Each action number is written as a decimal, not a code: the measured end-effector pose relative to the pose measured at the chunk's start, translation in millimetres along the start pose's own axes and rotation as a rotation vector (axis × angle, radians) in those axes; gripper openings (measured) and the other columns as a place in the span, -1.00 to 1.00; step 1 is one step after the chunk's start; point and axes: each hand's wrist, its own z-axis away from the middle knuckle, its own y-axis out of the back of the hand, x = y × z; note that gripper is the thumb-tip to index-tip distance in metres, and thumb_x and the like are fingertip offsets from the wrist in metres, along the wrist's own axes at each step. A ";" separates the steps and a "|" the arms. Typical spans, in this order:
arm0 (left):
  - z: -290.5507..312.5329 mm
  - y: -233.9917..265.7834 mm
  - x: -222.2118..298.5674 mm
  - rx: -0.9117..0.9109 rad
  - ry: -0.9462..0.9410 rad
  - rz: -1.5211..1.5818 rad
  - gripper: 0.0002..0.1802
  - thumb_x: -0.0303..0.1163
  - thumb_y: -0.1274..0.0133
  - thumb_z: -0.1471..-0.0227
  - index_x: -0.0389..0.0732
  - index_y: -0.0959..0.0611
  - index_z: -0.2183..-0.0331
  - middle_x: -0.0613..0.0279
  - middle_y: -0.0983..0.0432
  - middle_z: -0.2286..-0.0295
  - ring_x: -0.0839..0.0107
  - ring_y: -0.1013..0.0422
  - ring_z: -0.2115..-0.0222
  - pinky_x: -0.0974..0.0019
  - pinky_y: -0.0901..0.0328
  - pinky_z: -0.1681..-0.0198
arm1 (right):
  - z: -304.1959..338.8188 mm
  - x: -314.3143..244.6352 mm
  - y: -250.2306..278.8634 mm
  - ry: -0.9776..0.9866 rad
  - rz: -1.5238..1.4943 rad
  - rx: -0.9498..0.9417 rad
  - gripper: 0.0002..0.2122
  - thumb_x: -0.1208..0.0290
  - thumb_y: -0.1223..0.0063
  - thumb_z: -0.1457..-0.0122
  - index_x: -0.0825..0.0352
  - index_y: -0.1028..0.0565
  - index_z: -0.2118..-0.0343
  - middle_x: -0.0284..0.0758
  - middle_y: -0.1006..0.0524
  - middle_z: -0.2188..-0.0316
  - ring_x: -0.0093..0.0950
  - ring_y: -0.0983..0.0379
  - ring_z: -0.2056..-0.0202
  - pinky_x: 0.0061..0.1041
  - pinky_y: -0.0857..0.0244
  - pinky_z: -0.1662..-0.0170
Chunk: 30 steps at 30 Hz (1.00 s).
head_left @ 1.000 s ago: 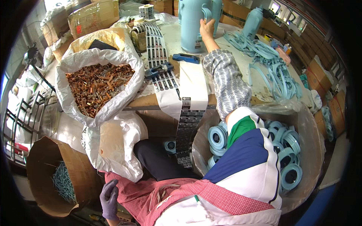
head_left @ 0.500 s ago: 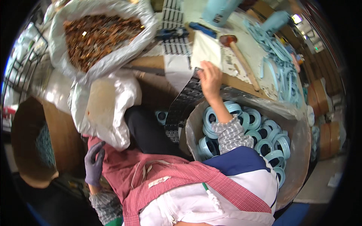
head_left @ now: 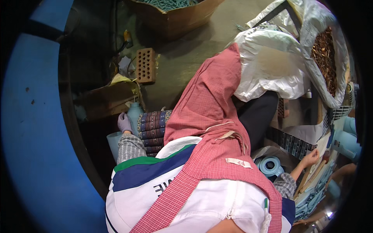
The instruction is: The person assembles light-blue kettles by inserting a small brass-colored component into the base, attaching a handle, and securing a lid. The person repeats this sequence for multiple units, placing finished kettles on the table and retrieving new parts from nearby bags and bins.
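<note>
My left hand [head_left: 124,122], in a purple glove, is low on the left, right beside a light blue bottle [head_left: 135,115] with a narrow neck. Its fingers show too poorly to say whether they grip the bottle. Another light blue container [head_left: 113,143] stands just behind that hand. On the right, my bare right hand [head_left: 310,158] has its fingertips pinched at the end of a black strip of labels [head_left: 288,143], which runs along the bench edge. Below the strip, round light blue rings [head_left: 270,166] lie in a lined container, mostly hidden by my body.
A perforated brick [head_left: 145,66] lies on the floor ahead of a patterned, stacked cushion [head_left: 152,128]. White plastic sacks [head_left: 268,62], one with brown scraps [head_left: 323,58], stand ahead right. A cardboard barrel [head_left: 182,19] is farther off. A blue panel [head_left: 46,136] borders the left; another person's arm [head_left: 342,173] shows far right.
My view has swung left, bringing the blue panel, brick and cushion into sight. My left hand has moved from beside my lap to the bottle; my right stays at the strip's end.
</note>
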 end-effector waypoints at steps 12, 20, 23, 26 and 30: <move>-104.0 -76.9 -11.5 -0.068 0.022 -0.268 -0.47 -0.11 0.03 0.05 -0.15 -0.44 0.04 0.01 -0.35 0.13 0.15 -0.27 0.09 0.13 -0.13 0.00 | 51.4 -198.7 16.5 0.030 -0.210 -0.244 -0.91 0.54 0.02 -0.14 0.34 -0.42 0.29 -0.36 -0.43 0.30 -0.53 -0.35 0.25 -0.59 -0.25 0.18; -135.1 -83.9 111.2 -0.196 -0.344 0.017 -0.53 -0.17 0.07 0.01 -0.19 -0.45 0.06 0.07 -0.37 0.24 0.23 -0.29 0.22 0.17 -0.17 0.15 | 56.7 -300.2 10.0 0.178 -0.346 -0.341 -0.93 0.54 -0.09 0.05 0.32 -0.44 0.48 -0.27 -0.45 0.44 -0.31 -0.39 0.33 -0.43 -0.26 0.24; -121.0 -63.6 169.5 -0.213 -0.437 0.185 -0.55 -0.19 0.09 -0.01 -0.21 -0.45 0.07 0.10 -0.38 0.29 0.26 -0.30 0.27 0.19 -0.19 0.20 | 51.1 -303.0 -2.6 0.198 -0.449 -0.386 -0.92 0.55 -0.09 0.01 0.33 -0.43 0.43 -0.35 -0.42 0.43 -0.51 -0.36 0.39 -0.59 -0.26 0.33; -94.9 -35.4 260.1 -0.261 -0.599 0.320 -0.57 -0.21 0.10 -0.02 -0.22 -0.45 0.08 0.12 -0.38 0.33 0.29 -0.31 0.32 0.21 -0.20 0.25 | 57.2 -298.5 13.3 -0.088 -0.544 -0.444 -0.91 0.56 -0.08 0.01 0.34 -0.42 0.42 -0.32 -0.44 0.45 -0.47 -0.44 0.38 -0.52 -0.31 0.31; -36.5 23.8 350.0 -0.344 -0.784 0.464 -0.59 -0.24 0.12 -0.04 -0.24 -0.45 0.10 0.15 -0.39 0.39 0.33 -0.32 0.38 0.23 -0.23 0.32 | 56.2 -290.8 8.5 -0.255 -0.974 -0.482 -0.86 0.59 -0.06 -0.02 0.38 -0.38 0.33 -0.33 -0.46 0.44 -0.54 -0.45 0.37 -0.57 -0.33 0.27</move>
